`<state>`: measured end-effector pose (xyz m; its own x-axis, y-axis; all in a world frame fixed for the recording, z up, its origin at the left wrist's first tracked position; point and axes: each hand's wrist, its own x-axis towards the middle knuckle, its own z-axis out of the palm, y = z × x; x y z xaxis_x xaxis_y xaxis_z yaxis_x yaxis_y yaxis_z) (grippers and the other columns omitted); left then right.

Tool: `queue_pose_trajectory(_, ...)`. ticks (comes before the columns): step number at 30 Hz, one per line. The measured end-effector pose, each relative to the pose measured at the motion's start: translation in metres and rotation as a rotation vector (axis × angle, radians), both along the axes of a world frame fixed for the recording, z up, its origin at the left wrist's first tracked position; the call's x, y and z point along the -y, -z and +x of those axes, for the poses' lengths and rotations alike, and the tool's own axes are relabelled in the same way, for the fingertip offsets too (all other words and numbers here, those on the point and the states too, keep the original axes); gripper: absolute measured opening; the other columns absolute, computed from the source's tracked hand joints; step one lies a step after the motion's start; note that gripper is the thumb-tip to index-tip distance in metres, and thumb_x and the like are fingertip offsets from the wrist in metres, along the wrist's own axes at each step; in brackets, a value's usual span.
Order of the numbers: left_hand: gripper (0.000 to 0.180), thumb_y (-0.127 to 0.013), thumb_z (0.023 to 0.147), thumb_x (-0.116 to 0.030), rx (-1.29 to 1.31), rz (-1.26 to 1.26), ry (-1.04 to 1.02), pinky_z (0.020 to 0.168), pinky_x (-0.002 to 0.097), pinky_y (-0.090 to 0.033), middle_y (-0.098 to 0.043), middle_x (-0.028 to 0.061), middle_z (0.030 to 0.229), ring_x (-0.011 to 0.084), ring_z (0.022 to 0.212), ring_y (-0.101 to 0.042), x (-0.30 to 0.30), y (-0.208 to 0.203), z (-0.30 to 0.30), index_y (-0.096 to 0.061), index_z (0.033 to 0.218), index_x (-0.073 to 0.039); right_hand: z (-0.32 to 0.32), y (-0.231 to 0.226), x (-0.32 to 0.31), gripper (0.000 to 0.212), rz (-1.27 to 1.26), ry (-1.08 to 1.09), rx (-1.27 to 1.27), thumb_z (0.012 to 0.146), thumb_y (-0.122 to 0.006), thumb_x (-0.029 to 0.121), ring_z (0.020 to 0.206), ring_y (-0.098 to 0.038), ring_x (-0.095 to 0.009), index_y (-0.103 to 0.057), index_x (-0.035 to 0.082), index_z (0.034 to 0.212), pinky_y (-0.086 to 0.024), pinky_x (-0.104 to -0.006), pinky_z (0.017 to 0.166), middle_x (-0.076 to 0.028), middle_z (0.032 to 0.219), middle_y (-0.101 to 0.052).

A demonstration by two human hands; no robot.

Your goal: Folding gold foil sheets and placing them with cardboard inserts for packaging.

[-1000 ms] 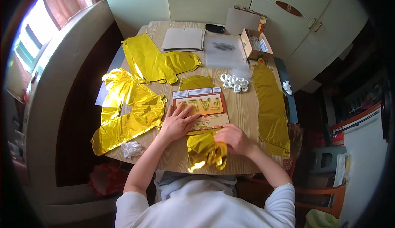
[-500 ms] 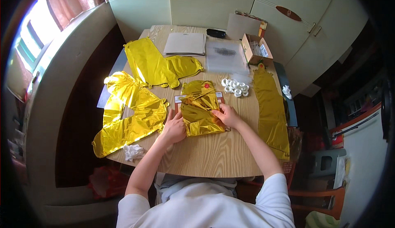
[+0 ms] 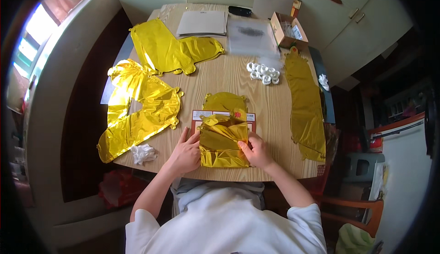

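A gold foil balloon [image 3: 223, 146] lies partly folded over a flat reddish-brown card [image 3: 196, 122] with white printed labels, near the table's front edge. Its rounded far end [image 3: 224, 102], with small tabs at the corners, reaches out past the card's far edge. My right hand [image 3: 257, 152] pinches the balloon's right side, thumb on top and the other fingers mostly underneath. Along the left side, my left hand [image 3: 184, 154] rests with its fingers stretched and apart, touching the edge of the foil and card. Creases and loose folds run across the balloon's middle.
More flat gold foil balloons lie at left [image 3: 151, 112], far left [image 3: 160, 47] and right [image 3: 306, 112]. White ribbon rolls [image 3: 265, 74], clear plastic bags [image 3: 250, 43], a white card stack [image 3: 201, 23], an open cardboard box [image 3: 284, 38] and crumpled white material [image 3: 143, 153] share the table.
The balloon and card have come nearer to me. The balloon's far end now spreads out beyond the card. My right hand still grips its side; my left hand stays at the left edge.
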<state>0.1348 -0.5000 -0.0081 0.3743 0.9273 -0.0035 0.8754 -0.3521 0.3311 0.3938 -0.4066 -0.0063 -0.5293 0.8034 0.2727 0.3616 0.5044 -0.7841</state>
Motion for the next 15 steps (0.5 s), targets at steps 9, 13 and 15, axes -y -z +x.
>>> queue_pose_trajectory(9, 0.029, -0.06, 0.076, -0.008, 0.128, 0.029, -0.129, 0.116, 0.0534, -0.024, -0.054, 0.0127, 0.135, 0.0321, 0.139, -0.038, 0.011, -0.007, -0.001, -0.064, 0.103, 0.002, -0.001, 0.005, 0.003, 0.022, 0.033, 0.053, 0.034, 0.087, -0.066, 0.014, 0.105, -0.059, -0.034, -0.063, -0.003, 0.101, -0.049, -0.0402, 0.088, -0.017, 0.117, -0.058)
queue_pose_trajectory(13, 0.036, -0.06, 0.079, -0.007, 0.222, 0.257, -0.374, 0.112, 0.0489, -0.033, -0.053, 0.0147, 0.135, 0.0308, 0.135, -0.043, 0.044, -0.02, 0.038, -0.061, 0.114, 0.0, 0.0, 0.005, 0.004, 0.022, 0.007, 0.065, 0.104, 0.087, -0.066, 0.013, 0.106, -0.059, -0.034, -0.063, -0.003, 0.101, -0.049, -0.0401, 0.089, -0.017, 0.118, -0.057)
queue_pose_trajectory(15, 0.039, -0.06, 0.083, -0.012, 0.324, 0.191, -0.145, 0.111, 0.0472, -0.034, -0.052, 0.0142, 0.137, 0.0293, 0.135, -0.044, 0.063, -0.015, 0.053, -0.06, 0.121, -0.001, 0.0, 0.006, 0.002, 0.022, 0.018, 0.057, 0.112, 0.087, -0.066, 0.013, 0.106, -0.059, -0.034, -0.063, -0.004, 0.101, -0.049, -0.0397, 0.088, -0.017, 0.119, -0.057)
